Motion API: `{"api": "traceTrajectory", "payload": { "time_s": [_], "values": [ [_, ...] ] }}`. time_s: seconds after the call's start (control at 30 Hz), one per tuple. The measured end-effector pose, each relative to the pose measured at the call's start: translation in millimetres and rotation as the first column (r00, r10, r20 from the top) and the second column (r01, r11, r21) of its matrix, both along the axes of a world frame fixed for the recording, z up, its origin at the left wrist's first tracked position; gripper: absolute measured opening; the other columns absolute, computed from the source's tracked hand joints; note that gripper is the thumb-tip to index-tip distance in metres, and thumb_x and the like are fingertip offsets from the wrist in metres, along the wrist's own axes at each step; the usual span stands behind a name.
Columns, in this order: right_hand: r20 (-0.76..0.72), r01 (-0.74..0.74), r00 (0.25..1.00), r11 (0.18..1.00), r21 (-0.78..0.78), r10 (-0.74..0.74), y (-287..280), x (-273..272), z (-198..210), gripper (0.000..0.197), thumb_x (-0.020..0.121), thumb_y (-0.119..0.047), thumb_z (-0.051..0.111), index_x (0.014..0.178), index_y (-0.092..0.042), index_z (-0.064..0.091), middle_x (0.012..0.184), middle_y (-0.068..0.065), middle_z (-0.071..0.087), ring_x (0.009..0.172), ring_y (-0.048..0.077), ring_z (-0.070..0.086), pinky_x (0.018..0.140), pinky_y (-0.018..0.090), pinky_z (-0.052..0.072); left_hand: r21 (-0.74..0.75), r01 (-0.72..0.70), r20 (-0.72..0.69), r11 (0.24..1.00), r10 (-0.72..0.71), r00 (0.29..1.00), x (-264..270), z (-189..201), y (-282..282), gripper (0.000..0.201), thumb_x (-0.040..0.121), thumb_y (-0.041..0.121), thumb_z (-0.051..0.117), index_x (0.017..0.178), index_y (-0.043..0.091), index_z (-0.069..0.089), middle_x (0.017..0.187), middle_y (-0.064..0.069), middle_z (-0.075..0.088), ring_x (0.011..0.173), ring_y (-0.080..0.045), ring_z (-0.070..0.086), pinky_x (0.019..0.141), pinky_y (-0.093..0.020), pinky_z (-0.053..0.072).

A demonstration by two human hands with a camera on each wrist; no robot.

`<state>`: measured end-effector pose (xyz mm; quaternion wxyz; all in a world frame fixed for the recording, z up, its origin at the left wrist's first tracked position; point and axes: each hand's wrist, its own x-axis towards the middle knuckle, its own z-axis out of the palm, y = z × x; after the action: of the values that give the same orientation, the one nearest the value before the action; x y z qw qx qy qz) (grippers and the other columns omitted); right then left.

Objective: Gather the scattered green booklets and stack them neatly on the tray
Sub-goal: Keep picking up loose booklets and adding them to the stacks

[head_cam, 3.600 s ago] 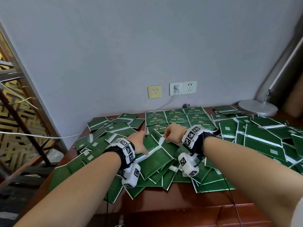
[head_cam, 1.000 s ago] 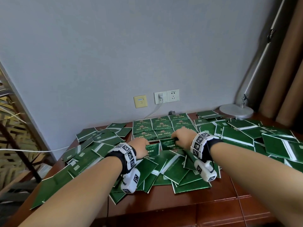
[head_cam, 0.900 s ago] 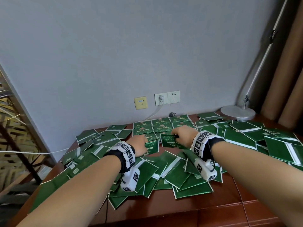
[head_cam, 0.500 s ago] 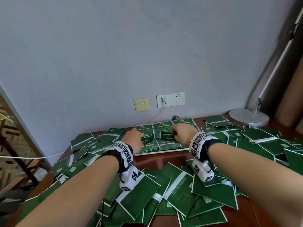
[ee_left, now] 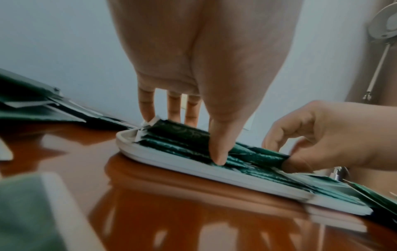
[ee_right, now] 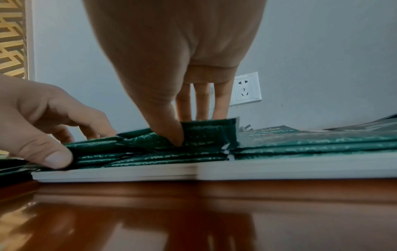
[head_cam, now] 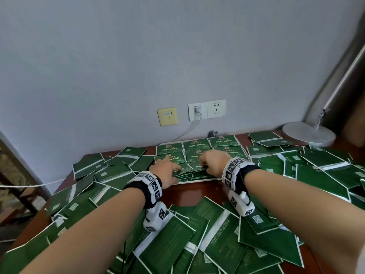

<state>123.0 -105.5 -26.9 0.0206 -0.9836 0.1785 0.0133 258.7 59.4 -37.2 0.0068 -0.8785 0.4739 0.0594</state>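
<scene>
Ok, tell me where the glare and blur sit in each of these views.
Head view: sharp, evenly lit, wall edges bowed by the wide lens. Left wrist view: window glare on the table, tray rim smeared toward the right. Right wrist view: reflections on the table, tray edge blurred, left hand soft.

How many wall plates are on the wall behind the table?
3: a yellow plate leftmost, a white socket with a charger plugged in beside it, and an empty white socket rightmost. None seems hidden.

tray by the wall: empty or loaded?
Loaded. Green booklets lie stacked several deep on the white tray, with both hands on the stacks.
</scene>
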Motion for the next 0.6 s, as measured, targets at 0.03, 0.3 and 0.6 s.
{"api": "traceTrajectory", "payload": {
  "time_s": [0.03, 0.3, 0.6],
  "values": [
    [-0.007, 0.004, 1.000, 1.000, 0.015, -0.004, -0.4, 0.1, -1.5, 0.027, 0.083, -0.011, 0.060, 0.104, -0.027, 0.064, 0.112, -0.004, 0.063, 0.106, 0.020, 0.059, 0.083, 0.032, 0.051, 0.009, 0.004, 0.004, 1.000, -0.004, 1.000, 0.3, -0.8, -0.8, 0.057, 0.084, 0.044, 0.068, 0.137, 0.042, 0.048, 0.138, -0.005, 0.042, 0.128, -0.030, 0.039, 0.101, -0.048, 0.040],
    [-0.016, 0.001, 1.000, 0.998, 0.068, 0.000, -3.1, 1.9, -6.9, 0.028, 0.082, -0.009, 0.060, 0.104, -0.026, 0.066, 0.112, -0.006, 0.064, 0.104, 0.017, 0.060, 0.082, 0.028, 0.050, 0.011, 0.006, -0.020, 1.000, -0.005, 1.000, 6.5, -0.6, 0.3, 0.055, 0.085, 0.033, 0.070, 0.136, 0.042, 0.050, 0.140, -0.003, 0.042, 0.130, -0.029, 0.038, 0.104, -0.051, 0.038],
    [-0.017, -0.009, 1.000, 0.996, 0.087, 0.011, 1.0, -2.0, -5.9, 0.026, 0.085, -0.014, 0.062, 0.108, -0.021, 0.070, 0.113, -0.002, 0.066, 0.105, 0.019, 0.062, 0.088, 0.028, 0.051, 0.041, -0.006, -0.011, 0.999, 0.007, 1.000, 0.7, 4.2, 6.8, 0.058, 0.084, 0.034, 0.066, 0.138, 0.042, 0.047, 0.147, -0.001, 0.037, 0.133, -0.030, 0.035, 0.104, -0.051, 0.036]
  ]
}}
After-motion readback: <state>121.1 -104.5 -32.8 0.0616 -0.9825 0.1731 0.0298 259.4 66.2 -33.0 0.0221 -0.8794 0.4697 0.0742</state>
